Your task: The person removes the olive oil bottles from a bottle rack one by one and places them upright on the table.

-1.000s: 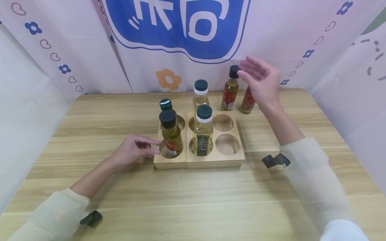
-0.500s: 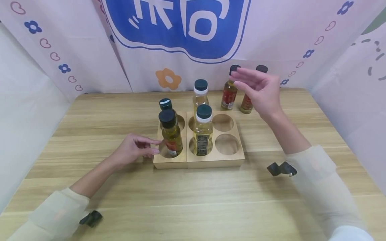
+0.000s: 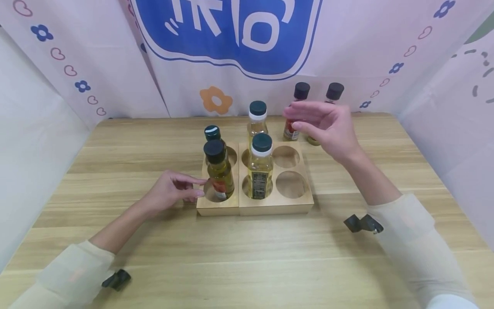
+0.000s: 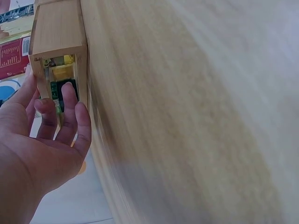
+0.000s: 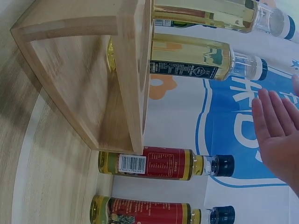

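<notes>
My left hand [image 3: 167, 193] holds the left end of a wooden bottle rack [image 3: 275, 210], thumb and index finger at its top edge. In the left wrist view the other fingers bend loosely at the rack's open end [image 4: 56, 49]. My right hand [image 3: 328, 128] is raised with its fingers extended, holding nothing. From the head it overlaps two black-capped, red-labelled oil bottles [image 3: 290, 129] behind the rack. A black-capped oil bottle [image 3: 221, 178] stands in the front left hole, a green-capped one [image 3: 212, 133] behind it. Two clear oil bottles [image 3: 260, 171] fill the middle holes.
Two vacant round holes [image 3: 291, 184] are at the rack's right end. The wooden table [image 3: 239, 257] stretches around the rack. A white printed cloth [image 3: 173, 86] hangs behind the table. A dark wrist camera mount [image 3: 362, 224] sticks out from the right sleeve.
My right hand has come down and a little left, passing across the red-labelled bottles and uncovering their black caps. The left hand and the rack have stayed in place.
</notes>
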### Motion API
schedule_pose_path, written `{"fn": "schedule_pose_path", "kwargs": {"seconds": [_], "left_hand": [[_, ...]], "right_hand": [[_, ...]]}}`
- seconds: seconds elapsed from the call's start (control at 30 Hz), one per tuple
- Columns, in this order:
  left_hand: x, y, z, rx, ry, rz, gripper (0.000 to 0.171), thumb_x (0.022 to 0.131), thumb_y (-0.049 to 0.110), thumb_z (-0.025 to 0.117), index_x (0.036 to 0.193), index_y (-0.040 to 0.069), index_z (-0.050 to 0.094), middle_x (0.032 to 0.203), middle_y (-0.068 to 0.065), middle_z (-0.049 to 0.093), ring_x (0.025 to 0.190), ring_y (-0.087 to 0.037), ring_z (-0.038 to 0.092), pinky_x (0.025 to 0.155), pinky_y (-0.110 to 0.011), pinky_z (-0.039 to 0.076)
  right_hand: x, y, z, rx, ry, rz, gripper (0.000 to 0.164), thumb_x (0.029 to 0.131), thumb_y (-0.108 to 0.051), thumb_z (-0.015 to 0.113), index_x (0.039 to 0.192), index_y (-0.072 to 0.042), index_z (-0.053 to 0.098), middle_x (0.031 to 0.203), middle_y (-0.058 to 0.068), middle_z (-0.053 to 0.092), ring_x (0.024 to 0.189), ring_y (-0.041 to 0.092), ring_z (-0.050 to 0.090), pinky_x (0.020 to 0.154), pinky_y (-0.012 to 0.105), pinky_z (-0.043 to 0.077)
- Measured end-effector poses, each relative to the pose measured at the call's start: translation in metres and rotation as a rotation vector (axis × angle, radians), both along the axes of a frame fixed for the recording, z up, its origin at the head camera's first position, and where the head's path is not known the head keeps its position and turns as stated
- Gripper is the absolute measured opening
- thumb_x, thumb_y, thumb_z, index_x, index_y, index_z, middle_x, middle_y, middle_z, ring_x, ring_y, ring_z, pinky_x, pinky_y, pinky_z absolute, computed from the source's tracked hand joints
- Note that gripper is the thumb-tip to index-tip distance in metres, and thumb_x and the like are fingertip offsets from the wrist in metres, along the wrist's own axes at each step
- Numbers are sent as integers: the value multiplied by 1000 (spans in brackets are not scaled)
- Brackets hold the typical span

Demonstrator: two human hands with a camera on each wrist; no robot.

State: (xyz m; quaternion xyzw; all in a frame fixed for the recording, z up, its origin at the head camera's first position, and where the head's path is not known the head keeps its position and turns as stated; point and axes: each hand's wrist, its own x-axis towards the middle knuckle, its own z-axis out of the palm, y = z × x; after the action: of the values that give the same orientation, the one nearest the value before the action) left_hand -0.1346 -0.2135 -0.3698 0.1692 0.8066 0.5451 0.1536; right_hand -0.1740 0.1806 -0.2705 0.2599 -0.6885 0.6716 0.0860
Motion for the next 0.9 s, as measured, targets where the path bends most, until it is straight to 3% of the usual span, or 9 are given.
{"fn": "schedule_pose_path", "kwargs": {"seconds": [0.37, 0.6, 0.9], "left_hand": [[0, 1, 2, -1, -7, 0, 31, 91, 2, 79, 119, -8, 72, 76, -17, 71, 67, -22, 69, 62, -31, 59], [0, 0, 1, -5, -2, -1, 31, 90, 2, 79, 119, -8, 72, 77, -18, 71, 67, -21, 69, 62, -31, 59], [0, 0, 0, 11, -6, -6, 31, 91, 2, 78, 119, -9, 71, 77, -18, 71, 66, -22, 69, 61, -31, 59]], "right_hand": [[3, -8, 0, -45, 42, 155, 33, 85, 22, 66, 118, 15, 68, 110, 15, 77, 101, 24, 76, 89, 35, 60], [2, -14, -3, -91, 9, 232, 35, 85, 22, 63, 116, 7, 73, 111, 13, 77, 103, 23, 76, 91, 36, 59], [9, -23, -3, -95, 4, 353, 35, 88, -5, 82, 121, 2, 72, 120, 17, 74, 111, 26, 73, 98, 41, 56]]}}
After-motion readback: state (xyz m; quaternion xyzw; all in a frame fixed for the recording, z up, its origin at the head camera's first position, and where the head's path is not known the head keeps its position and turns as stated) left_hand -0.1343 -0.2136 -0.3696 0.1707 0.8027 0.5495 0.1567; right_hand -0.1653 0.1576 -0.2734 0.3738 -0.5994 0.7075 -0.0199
